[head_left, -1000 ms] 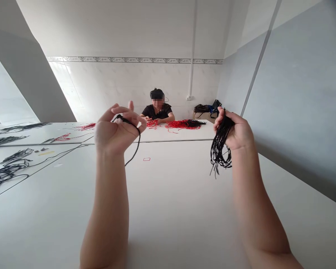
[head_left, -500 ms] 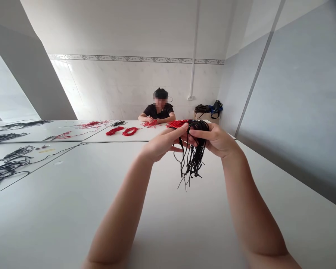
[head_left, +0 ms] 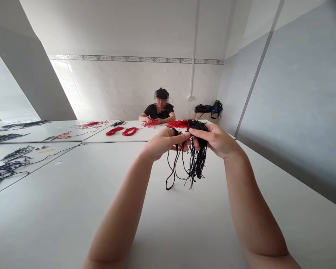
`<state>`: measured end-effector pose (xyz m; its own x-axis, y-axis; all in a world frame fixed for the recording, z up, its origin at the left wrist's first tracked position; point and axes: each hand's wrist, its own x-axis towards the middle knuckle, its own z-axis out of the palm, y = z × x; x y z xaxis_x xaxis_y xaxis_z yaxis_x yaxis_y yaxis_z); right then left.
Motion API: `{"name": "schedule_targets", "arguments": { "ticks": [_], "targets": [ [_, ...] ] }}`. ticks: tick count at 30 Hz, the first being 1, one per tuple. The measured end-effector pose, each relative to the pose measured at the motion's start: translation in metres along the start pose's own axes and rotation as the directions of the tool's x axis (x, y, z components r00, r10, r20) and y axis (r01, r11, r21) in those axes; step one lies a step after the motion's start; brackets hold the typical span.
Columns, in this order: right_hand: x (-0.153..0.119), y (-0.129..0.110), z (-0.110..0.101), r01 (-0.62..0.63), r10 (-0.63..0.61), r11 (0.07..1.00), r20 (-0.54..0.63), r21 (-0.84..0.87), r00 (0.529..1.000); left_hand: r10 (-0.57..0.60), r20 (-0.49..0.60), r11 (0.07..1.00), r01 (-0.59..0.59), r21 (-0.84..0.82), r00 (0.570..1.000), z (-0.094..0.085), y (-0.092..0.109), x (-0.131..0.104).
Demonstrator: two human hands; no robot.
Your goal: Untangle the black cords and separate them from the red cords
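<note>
A bundle of black braided cords (head_left: 199, 160) hangs from my right hand (head_left: 217, 140), whose thumb and fingers are closed round its top. My left hand (head_left: 165, 142) pinches a few black cords (head_left: 172, 173) beside the bundle; one of them droops in a long loop below it. The fingertips of both hands meet, or nearly so, at the upper left of the bundle. Both hands are raised above the white table (head_left: 156, 224). Some fingers are hidden behind the cords.
Across the table sits a person (head_left: 159, 108) in black, hands at red cords (head_left: 151, 123). Red coils (head_left: 130, 131) and a red and black pile (head_left: 179, 123) lie near the far edge. Black cords (head_left: 8, 170) spread at the left. Bags (head_left: 208, 108) rest behind.
My left hand now has a few cords drawn apart from the bundle, and a loop hangs lower on the left. The left fingers have closed up more. The bundle hangs slightly further right.
</note>
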<state>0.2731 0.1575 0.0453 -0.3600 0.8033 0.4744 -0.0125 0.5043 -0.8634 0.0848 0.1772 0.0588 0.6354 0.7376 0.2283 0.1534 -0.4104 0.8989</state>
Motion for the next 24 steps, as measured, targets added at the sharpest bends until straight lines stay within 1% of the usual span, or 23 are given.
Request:
{"name": "schedule_targets", "arguments": {
  "ticks": [2,3,5,6,8,10,11,13,16,18,21,23,24],
  "targets": [
    [0.000,0.001,-0.001,-0.021,0.021,1.000,-0.024,-0.009,0.999,-0.021,0.022,1.000,0.021,-0.004,1.000,0.000,0.000,-0.001],
    [0.000,0.001,-0.003,-0.036,0.037,0.999,-0.050,0.009,0.998,-0.023,0.022,0.999,0.024,-0.040,0.999,-0.001,0.000,-0.001],
    [-0.001,0.001,-0.006,-0.060,0.070,0.993,-0.102,0.101,0.992,-0.009,-0.009,0.978,0.007,-0.207,1.000,-0.001,0.002,-0.002],
    [-0.002,0.000,-0.009,-0.066,0.087,0.983,-0.122,0.170,0.989,0.004,-0.031,0.946,-0.014,-0.324,1.000,-0.002,0.004,-0.002],
    [-0.002,-0.002,-0.015,-0.056,0.114,0.941,-0.154,0.334,0.981,0.020,-0.080,0.827,-0.061,-0.559,0.997,-0.005,0.008,-0.003],
    [-0.002,-0.003,-0.021,-0.028,0.131,0.868,-0.176,0.495,0.976,0.013,-0.139,0.704,-0.108,-0.702,0.990,-0.011,0.011,-0.005],
    [-0.002,-0.003,-0.025,-0.013,0.137,0.827,-0.179,0.563,0.974,0.004,-0.178,0.665,-0.135,-0.734,0.984,-0.015,0.012,-0.006],
    [0.000,-0.002,-0.031,0.009,0.139,0.753,-0.173,0.658,0.975,-0.013,-0.262,0.625,-0.197,-0.755,0.965,-0.023,0.012,-0.009],
    [0.002,0.005,-0.043,0.037,0.114,0.699,-0.162,0.715,0.980,-0.009,-0.327,0.551,-0.269,-0.790,0.945,-0.035,0.012,-0.014],
    [0.002,0.012,-0.053,0.054,0.090,0.674,-0.155,0.736,0.984,0.018,-0.324,0.453,-0.297,-0.841,0.946,-0.042,0.012,-0.019],
    [0.001,0.023,-0.071,0.090,0.074,0.595,-0.166,0.799,0.983,0.075,-0.286,0.292,-0.295,-0.910,0.955,-0.051,0.014,-0.028],
    [0.000,0.030,-0.081,0.126,0.080,0.547,-0.202,0.827,0.976,0.106,-0.271,0.230,-0.289,-0.929,0.957,-0.055,0.017,-0.034],
    [0.000,0.033,-0.084,0.141,0.087,0.537,-0.220,0.832,0.972,0.112,-0.276,0.219,-0.294,-0.930,0.955,-0.056,0.018,-0.036]
  ]
}}
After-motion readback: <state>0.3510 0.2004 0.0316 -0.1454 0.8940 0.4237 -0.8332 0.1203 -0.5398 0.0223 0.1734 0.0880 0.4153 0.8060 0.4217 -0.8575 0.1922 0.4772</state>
